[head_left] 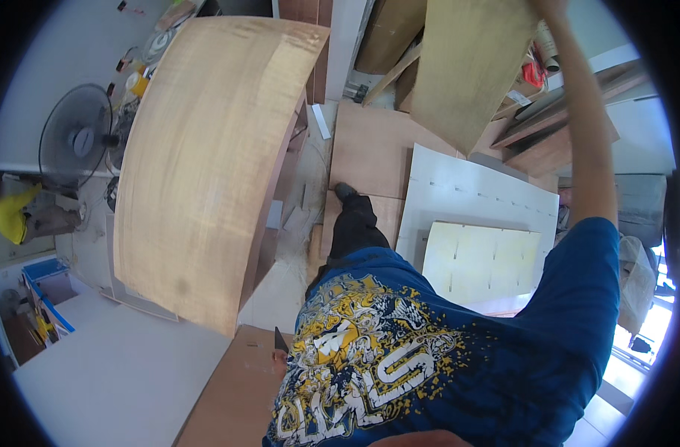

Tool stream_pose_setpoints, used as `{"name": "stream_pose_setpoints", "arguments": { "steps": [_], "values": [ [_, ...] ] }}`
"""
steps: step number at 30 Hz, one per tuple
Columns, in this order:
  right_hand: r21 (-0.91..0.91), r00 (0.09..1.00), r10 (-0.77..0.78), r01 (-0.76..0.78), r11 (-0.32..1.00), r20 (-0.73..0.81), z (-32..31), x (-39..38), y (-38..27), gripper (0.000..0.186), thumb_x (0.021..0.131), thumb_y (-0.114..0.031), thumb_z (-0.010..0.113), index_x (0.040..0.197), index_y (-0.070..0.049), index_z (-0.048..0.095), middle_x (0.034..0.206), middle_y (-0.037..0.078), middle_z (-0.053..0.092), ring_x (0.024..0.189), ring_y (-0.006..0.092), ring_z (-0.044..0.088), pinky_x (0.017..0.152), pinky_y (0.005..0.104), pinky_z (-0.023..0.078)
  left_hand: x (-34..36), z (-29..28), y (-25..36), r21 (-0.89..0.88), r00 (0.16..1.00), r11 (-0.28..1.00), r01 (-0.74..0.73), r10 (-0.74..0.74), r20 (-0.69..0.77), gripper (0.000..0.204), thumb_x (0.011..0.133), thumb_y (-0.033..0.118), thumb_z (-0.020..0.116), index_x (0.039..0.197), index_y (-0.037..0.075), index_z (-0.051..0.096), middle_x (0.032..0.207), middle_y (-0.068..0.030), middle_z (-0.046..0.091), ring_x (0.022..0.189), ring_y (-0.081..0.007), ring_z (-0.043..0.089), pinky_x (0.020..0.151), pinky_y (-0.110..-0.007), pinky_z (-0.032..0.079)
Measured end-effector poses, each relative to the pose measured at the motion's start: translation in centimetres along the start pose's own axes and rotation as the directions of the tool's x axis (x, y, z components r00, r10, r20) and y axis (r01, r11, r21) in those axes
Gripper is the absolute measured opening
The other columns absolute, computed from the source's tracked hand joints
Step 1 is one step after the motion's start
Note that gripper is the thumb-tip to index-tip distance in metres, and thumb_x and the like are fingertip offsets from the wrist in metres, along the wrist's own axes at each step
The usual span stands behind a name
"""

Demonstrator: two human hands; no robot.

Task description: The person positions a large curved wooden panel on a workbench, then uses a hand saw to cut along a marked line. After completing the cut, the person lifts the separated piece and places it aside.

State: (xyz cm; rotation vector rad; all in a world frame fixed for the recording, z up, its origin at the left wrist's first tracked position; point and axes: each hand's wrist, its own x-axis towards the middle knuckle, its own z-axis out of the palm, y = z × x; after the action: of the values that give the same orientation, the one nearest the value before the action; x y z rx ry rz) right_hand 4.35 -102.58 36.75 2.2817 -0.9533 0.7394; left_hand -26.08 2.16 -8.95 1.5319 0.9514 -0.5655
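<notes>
At the upper right, my right arm reaches to the top edge, where my right hand (551,6) meets the upper corner of a tall plywood sheet (466,67). The sheet is tilted, one lower corner pointing down toward a white panel (474,186). My hand appears closed on its edge, though the fingers are partly cut off. Only a sliver of my left hand (279,365) shows beside my shirt, seemingly closed. A dark pointed thing (280,340) sticks up from it; its kind is hidden.
A large wooden board (206,156) on a cabinet-like body stands at left. A fan (83,139) and a person in yellow (13,212) are farther left. A smaller pale panel (481,257) lies on the white one. Brown boards (377,149) cover floor near my foot; planks (556,149) lean right.
</notes>
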Motion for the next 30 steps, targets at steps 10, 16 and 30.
{"name": "stream_pose_setpoints", "arguments": {
  "steps": [10,16,30],
  "values": [
    [0.233,0.731,-0.423,0.353,0.906,0.536,37.3,-10.9,-2.0,0.051,0.101,-0.050,0.054,0.107,-0.001,0.067,0.102,0.024,0.073,0.097,0.0438,0.070,0.084,0.0553,0.055,-4.2,13.6,4.3,0.151,0.991,0.982,0.116,-0.104,-0.084,0.068,0.093,-0.003,0.055,0.157,0.012,0.038,0.106,-0.0064,0.062,0.070,-0.0155,0.059,0.061,-0.032,0.055],
    [0.097,0.591,-0.013,-0.110,0.989,0.807,44.9,-23.0,-0.7,0.043,0.097,-0.043,0.065,0.116,-0.004,0.069,0.117,0.022,0.072,0.110,0.0405,0.069,0.094,0.0527,0.054,-4.6,17.7,7.7,0.226,0.981,0.957,0.183,-0.163,-0.102,0.069,0.093,-0.004,0.055,0.157,0.012,0.039,0.111,-0.0068,0.062,0.072,-0.0161,0.060,0.063,-0.033,0.055],
    [-0.019,0.522,0.354,-0.542,0.840,0.776,56.7,-22.6,-5.7,0.048,0.097,-0.049,0.061,0.118,-0.007,0.072,0.119,0.022,0.072,0.113,0.0421,0.068,0.093,0.0514,0.055,-2.2,20.7,14.0,0.403,0.978,0.891,0.207,-0.190,-0.082,0.070,0.091,-0.005,0.056,0.157,0.013,0.040,0.122,-0.0078,0.063,0.079,-0.0174,0.062,0.067,-0.033,0.055]
  ]
}}
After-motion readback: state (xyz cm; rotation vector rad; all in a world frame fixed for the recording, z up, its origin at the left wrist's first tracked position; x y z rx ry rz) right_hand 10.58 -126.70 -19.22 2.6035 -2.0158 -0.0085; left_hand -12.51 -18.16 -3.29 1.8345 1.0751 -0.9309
